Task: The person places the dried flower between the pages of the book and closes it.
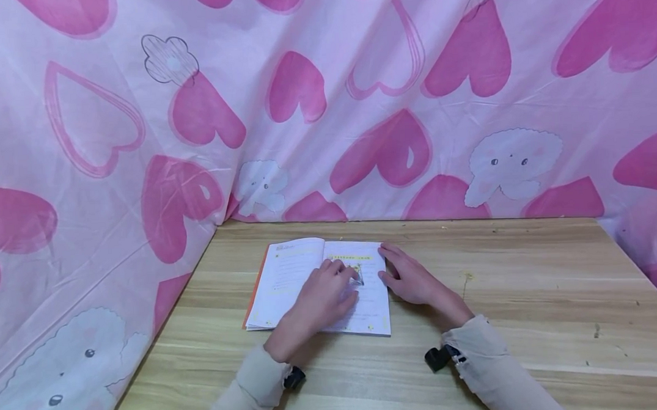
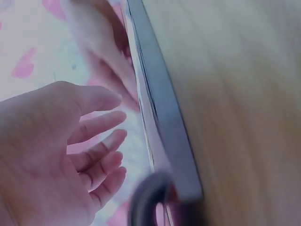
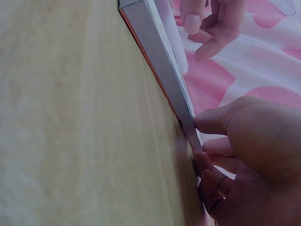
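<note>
An open book [image 1: 288, 280] with printed white pages and an orange cover edge lies on the wooden table. Over its right-hand page hovers or rests my left hand [image 1: 324, 294], fingers loosely bent and spread; contact with the paper is hard to tell. In the left wrist view, that hand [image 2: 61, 146] has nothing between thumb and fingers. My right hand [image 1: 414, 277] holds the book's right edge near the far corner. The right wrist view shows this hand [image 3: 249, 150] with its thumb at the page edge and curled fingers against the side of the page block [image 3: 160, 56].
The wooden table [image 1: 530, 282] extends to both sides of the book. Behind and to the left hangs a pink cloth [image 1: 326, 144] with hearts and white animal faces. Black wrist devices sit at the left cuff [image 1: 294, 378] and right cuff [image 1: 440, 358].
</note>
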